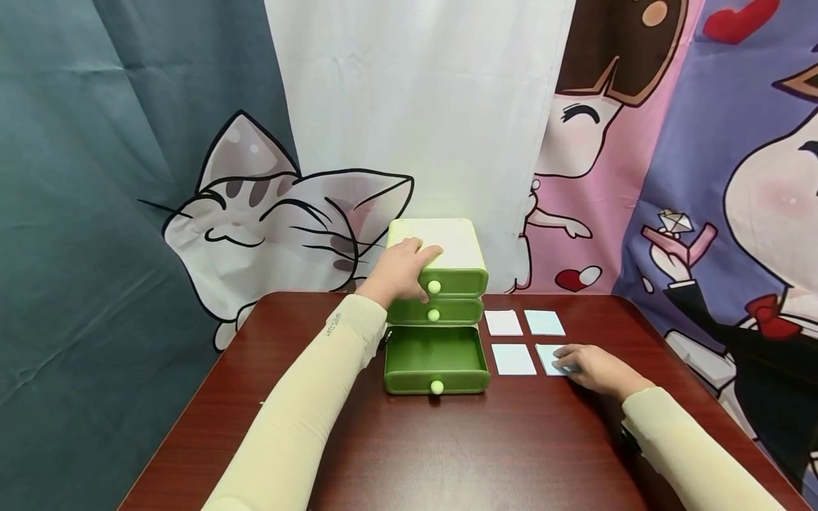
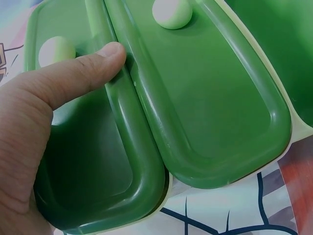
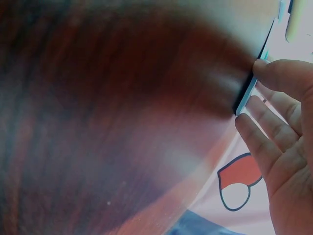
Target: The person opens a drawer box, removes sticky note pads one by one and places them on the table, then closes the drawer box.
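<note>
A small green drawer cabinet (image 1: 447, 305) with a white top stands near the table's back edge. My left hand (image 1: 402, 270) holds its upper left corner, fingers over the top and thumb down the front. In the left wrist view the thumb (image 2: 93, 68) lies across the top drawer's front, its tip at the seam above the middle drawer. The bottom drawer (image 1: 437, 383) is pulled out and its inside is bare. At the right, my right hand (image 1: 594, 365) grips the edge of a pale blue sticky note pad (image 1: 546, 360), thumb and fingertips at its sides.
Beside the cabinet lie three more pads: a pinkish white pad (image 1: 503, 323), a light blue pad (image 1: 544, 323) behind the held one, and a pale pad (image 1: 514, 360) to its left. The dark red table (image 1: 498, 447) ends against a printed cloth backdrop (image 1: 422, 106).
</note>
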`<state>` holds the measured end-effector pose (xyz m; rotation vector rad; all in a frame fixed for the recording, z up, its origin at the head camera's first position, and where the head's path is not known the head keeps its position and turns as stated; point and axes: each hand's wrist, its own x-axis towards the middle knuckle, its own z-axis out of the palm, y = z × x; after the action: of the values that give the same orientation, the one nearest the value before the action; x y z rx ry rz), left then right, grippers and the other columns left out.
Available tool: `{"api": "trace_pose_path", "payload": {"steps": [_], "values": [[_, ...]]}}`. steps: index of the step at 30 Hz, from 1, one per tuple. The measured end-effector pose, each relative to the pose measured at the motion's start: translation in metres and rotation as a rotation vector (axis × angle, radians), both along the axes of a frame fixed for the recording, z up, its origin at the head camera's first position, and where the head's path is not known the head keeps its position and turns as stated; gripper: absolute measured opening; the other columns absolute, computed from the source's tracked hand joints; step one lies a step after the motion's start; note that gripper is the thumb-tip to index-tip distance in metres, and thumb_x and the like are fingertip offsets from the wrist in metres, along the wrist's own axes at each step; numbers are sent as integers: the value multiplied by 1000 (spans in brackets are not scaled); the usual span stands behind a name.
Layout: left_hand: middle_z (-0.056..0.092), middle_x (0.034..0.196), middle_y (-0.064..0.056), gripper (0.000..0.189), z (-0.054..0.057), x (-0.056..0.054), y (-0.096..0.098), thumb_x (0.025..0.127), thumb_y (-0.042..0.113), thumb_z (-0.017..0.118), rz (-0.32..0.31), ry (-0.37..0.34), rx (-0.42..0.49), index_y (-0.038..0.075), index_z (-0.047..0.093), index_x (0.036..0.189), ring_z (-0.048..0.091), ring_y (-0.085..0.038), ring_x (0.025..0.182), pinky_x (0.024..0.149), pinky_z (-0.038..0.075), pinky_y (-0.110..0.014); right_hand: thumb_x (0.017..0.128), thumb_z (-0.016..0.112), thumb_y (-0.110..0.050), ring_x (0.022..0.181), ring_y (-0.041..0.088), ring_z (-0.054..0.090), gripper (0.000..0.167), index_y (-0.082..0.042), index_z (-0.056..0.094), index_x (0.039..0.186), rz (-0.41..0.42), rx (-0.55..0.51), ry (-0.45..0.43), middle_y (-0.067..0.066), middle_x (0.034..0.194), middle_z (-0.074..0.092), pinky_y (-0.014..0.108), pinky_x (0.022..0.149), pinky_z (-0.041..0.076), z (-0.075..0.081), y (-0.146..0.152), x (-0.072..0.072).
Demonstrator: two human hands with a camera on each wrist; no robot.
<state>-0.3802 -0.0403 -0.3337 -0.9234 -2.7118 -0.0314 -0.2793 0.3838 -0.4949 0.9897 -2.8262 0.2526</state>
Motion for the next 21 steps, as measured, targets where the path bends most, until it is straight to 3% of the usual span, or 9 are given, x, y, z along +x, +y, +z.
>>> {"api": "trace_pose_path", "payload": {"steps": [7, 11, 15, 21], "values": [[50, 136, -12, 105, 0, 1, 1, 63, 42, 95, 0, -3, 2, 31, 41, 152, 50, -26, 121, 101, 46, -43, 76, 78, 5, 101, 35, 68, 29, -3, 78, 104, 5, 3, 37, 18, 115, 69, 52, 86, 56, 4, -1, 3], [50, 135, -11, 105, 1, 1, 1, 63, 42, 95, 2, -4, 3, 31, 41, 152, 50, -25, 120, 101, 46, -43, 79, 79, -1, 110, 39, 64, 35, -5, 75, 113, -80, -2, 57, 21, 124, 65, 55, 90, 53, 15, -11, 1], [51, 132, -11, 105, 1, 0, 1, 62, 42, 95, 1, 7, 5, 30, 41, 152, 51, -25, 117, 99, 46, -43, 83, 76, -6, 115, 39, 63, 35, -6, 74, 117, -154, -43, 152, 20, 127, 64, 56, 93, 51, 28, -35, -6], [51, 131, -11, 104, 0, 0, 1, 62, 42, 96, -6, 7, 3, 30, 42, 151, 51, -25, 116, 97, 47, -43, 84, 78, -17, 113, 33, 64, 31, -5, 74, 113, -101, -135, 352, 16, 122, 68, 52, 92, 53, 52, -93, -5]]}}
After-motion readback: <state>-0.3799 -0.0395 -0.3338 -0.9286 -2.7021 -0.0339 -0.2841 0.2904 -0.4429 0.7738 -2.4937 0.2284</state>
